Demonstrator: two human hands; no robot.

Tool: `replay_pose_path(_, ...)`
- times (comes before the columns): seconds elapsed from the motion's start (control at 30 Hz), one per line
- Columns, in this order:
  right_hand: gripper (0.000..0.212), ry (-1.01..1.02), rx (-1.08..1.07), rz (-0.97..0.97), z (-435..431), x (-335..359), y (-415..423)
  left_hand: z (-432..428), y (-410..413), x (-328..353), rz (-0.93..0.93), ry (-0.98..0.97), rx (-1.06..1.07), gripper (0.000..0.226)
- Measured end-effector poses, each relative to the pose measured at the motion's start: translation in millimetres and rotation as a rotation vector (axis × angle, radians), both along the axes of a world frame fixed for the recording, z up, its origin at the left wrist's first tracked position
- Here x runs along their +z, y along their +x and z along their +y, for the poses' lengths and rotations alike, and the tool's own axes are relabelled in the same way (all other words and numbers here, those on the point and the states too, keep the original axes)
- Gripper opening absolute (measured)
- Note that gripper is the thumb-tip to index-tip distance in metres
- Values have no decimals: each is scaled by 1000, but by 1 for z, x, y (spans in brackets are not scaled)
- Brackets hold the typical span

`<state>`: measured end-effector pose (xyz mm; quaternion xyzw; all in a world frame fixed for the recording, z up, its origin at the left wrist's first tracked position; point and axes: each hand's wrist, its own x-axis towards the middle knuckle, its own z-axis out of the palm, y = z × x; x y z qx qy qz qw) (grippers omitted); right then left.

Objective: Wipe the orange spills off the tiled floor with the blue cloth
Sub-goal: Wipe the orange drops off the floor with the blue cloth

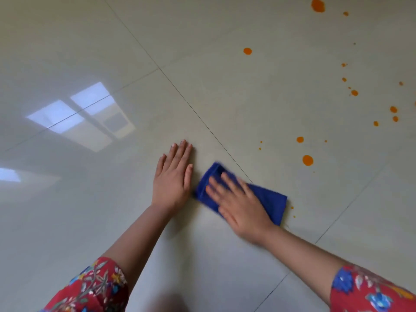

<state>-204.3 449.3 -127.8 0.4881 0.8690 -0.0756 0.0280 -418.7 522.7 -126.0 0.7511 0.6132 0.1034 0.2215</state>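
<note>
On my feed the blue cloth point(273, 202) lies folded on the tiled floor point(225, 97), a little right of centre in the lower half of the frame. Its upper corner reaches the dark grout line point(202, 122) that runs diagonally across the tiles. My right hand point(240, 206) lies flat on top of the cloth, palm down. Its fingers are straight and slightly spread, pressing the fabric rather than gripping it, and the hand and the cloth's edges look blurred. My left hand point(172, 179) rests flat on the bare tile just left of the cloth, with its straight fingers point(180, 152) close together and the thumb almost at the cloth's edge.

The orange spills point(307, 160) are scattered over the right side of the frame. One round drop sits up and right of the cloth, the largest blot point(317, 5) is at the top edge, and a couple of tiny specks point(292, 207) lie just beside the cloth's right end.

Red floral sleeves point(94, 287) show in both bottom corners. A window reflection point(85, 113) shines on the glossy tiles at the left.
</note>
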Motion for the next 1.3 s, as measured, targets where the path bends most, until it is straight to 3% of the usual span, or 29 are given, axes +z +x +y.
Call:
replay_pose_path(0.07, 57, -84, 275, -7, -28, 6, 32, -1, -1, -6, 105, 40, -49, 57)
replay_pose_path(0.13, 56, -87, 329, -15, -22, 6, 69, -3, -3, -10, 172, 58, -92, 59)
replay_pose_path(0.17, 56, -78, 221, -28, -14, 5, 81, -4, -2, -11, 182, 52, -95, 60)
replay_pose_path(0.27, 56, 20, -394, -14, 24, 8, 69, -3, -1, -11, 186, 52, -86, 61)
replay_pose_path(0.33, 57, 52, -486, 23, 29, 7, 37, -4, 0, -11, 193, 57, -86, 61)
replay_pose_path(0.47, 55, -78, 223, 16, -35, 4, 38, -2, -1, -10, 185, 56, -92, 61)
replay_pose_path(0.53, 52, -129, 377, 10, -61, 8, 75, -3, -1, -10, 187, 61, -100, 61)
replay_pose_path(0.6, 51, -106, 266, -9, -61, 8, 112, -6, -1, -10, 178, 86, -114, 60)
replay_pose_path(0.73, 55, 11, -382, -8, -3, 12, 91, -6, -1, -8, 170, 105, -135, 59)
replay_pose_path(0.8, 57, 37, -325, 13, 2, 7, 56, -7, 0, -7, 174, 97, -129, 59)
replay_pose_path(0.9, 55, -61, 195, -18, -31, 5, 58, -7, 1, -6, 173, 93, -130, 59)
replay_pose_path(0.93, 54, -95, 276, -1, -34, 7, 72, -6, 0, -6, 175, 92, -130, 59)
replay_pose_path(1.0, 53, -80, 161, 1, -27, 8, 101, -6, 0, -6, 174, 89, -126, 59)
replay_pose_path(1.1, 55, 3, -384, -40, 16, 7, 110, -7, 0, -7, 183, 94, -121, 59)
replay_pose_path(1.17, 56, 51, -559, -20, 49, 4, 77, -7, 1, -7, 176, 91, -121, 59)
replay_pose_path(1.23, 57, 68, -535, 6, 63, 3, 36, -7, 1, -6, 176, 88, -114, 59)
replay_pose_path(1.3, 56, 41, -312, -8, 47, 1, 16, -7, 1, -5, 176, 82, -107, 59)
